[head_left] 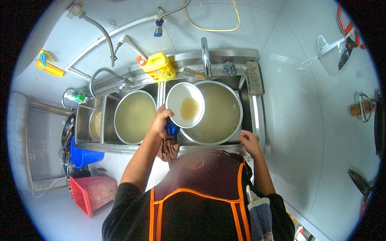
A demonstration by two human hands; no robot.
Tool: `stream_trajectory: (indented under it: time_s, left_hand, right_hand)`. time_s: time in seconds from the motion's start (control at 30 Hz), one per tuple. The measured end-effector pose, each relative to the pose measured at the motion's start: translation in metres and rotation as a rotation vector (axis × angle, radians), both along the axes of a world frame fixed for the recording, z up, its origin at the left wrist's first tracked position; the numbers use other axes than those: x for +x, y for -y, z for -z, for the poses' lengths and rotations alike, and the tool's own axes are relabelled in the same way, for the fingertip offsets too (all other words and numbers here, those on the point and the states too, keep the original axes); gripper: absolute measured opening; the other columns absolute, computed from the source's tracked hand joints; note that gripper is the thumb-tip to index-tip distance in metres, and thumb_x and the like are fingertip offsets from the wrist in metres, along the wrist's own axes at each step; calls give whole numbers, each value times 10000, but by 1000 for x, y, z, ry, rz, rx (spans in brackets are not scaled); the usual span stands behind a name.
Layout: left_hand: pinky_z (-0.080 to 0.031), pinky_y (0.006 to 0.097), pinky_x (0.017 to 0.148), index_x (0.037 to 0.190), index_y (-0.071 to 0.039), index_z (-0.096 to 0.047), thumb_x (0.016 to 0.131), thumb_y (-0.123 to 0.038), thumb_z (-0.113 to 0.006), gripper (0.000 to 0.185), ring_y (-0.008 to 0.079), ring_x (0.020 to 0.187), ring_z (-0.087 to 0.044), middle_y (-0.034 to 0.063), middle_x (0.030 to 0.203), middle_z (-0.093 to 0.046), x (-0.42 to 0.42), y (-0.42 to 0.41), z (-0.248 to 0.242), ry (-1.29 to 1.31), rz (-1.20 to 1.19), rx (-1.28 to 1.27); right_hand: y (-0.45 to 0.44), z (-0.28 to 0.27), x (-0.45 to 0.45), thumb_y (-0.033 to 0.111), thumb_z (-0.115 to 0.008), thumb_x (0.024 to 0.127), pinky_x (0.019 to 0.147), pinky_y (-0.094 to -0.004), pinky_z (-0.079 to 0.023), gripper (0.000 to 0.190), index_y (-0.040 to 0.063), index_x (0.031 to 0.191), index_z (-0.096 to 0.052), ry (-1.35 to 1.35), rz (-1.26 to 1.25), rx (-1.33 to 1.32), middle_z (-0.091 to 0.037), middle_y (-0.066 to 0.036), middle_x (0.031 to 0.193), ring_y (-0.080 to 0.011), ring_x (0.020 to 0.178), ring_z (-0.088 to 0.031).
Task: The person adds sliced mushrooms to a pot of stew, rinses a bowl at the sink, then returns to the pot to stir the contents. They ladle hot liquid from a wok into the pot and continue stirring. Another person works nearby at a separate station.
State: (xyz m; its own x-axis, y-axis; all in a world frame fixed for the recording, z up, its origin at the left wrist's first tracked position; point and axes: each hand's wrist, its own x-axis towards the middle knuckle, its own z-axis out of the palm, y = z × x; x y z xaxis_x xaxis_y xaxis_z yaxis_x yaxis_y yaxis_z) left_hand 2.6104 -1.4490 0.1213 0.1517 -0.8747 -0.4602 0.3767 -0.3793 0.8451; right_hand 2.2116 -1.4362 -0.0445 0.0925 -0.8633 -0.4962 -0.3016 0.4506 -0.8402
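Observation:
My left hand grips the rim of a round metal bowl, tilted, with a little brownish liquid in it. The bowl is above the left edge of a large round metal basin full of cloudy water in the right sink. My right hand is near that basin's lower right rim, fingers slightly curled, apparently holding nothing. A blue cloth lies just below the bowl, and a brown cloth hangs over the sink's front edge. Another basin of cloudy yellowish water stands in the middle sink.
A yellow detergent jug, a brush, a steel-wool scourer and a whetstone-like block sit along the back ledge. Faucets rise there. A smaller bowl is in the left sink. Blue and red bins stand lower left.

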Motion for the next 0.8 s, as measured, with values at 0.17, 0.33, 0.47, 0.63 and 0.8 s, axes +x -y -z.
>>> stream_trajectory:
  time_s: [0.17, 0.33, 0.47, 0.63, 0.8]
  left_hand:
    - [-511, 376, 814, 1160, 42, -557, 680, -131, -579, 510, 266, 899, -603, 145, 1005, -607, 2, 3, 3, -3, 19, -25]
    - [-513, 373, 822, 1169, 38, -554, 681, -125, -581, 515, 264, 900, -605, 145, 1007, -608, -2, 2, -2, 36, 3, -3]
    - [-513, 372, 823, 1177, 36, -551, 683, -119, -583, 519, 262, 901, -604, 144, 1003, -606, -3, 1, -5, 13, 2, -20]
    - [-518, 378, 822, 1193, 33, -550, 693, -118, -584, 523, 268, 901, -608, 143, 999, -608, -3, 4, -6, 43, 24, -6]
    - [-522, 414, 842, 1237, 26, -535, 708, -177, -584, 569, 304, 940, -618, 165, 1060, -619, -1, 0, -1, -54, -20, 96]
  right_hand:
    - [1, 6, -1, 178, -675, 846, 851, -332, -513, 452, 22, 1264, -610, 9, 3, -12, -649, -112, 1150, -204, 984, -631]
    - [0, 4, -1, 172, -671, 847, 845, -333, -517, 460, 19, 1275, -604, 12, 18, 15, -653, -114, 1139, -208, 958, -638]
    - [-1, -4, 0, 165, -669, 853, 789, -324, -524, 462, 17, 1284, -596, -1, 6, -6, -653, -113, 1134, -190, 888, -638]
    - [-1, -4, 0, 160, -666, 859, 737, -318, -521, 456, 19, 1287, -593, 27, 19, 38, -653, -116, 1135, -170, 840, -634]
    - [2, 5, -3, 158, -663, 860, 805, -329, -518, 458, 17, 1289, -587, 17, -29, 10, -655, -102, 1138, -198, 887, -642]
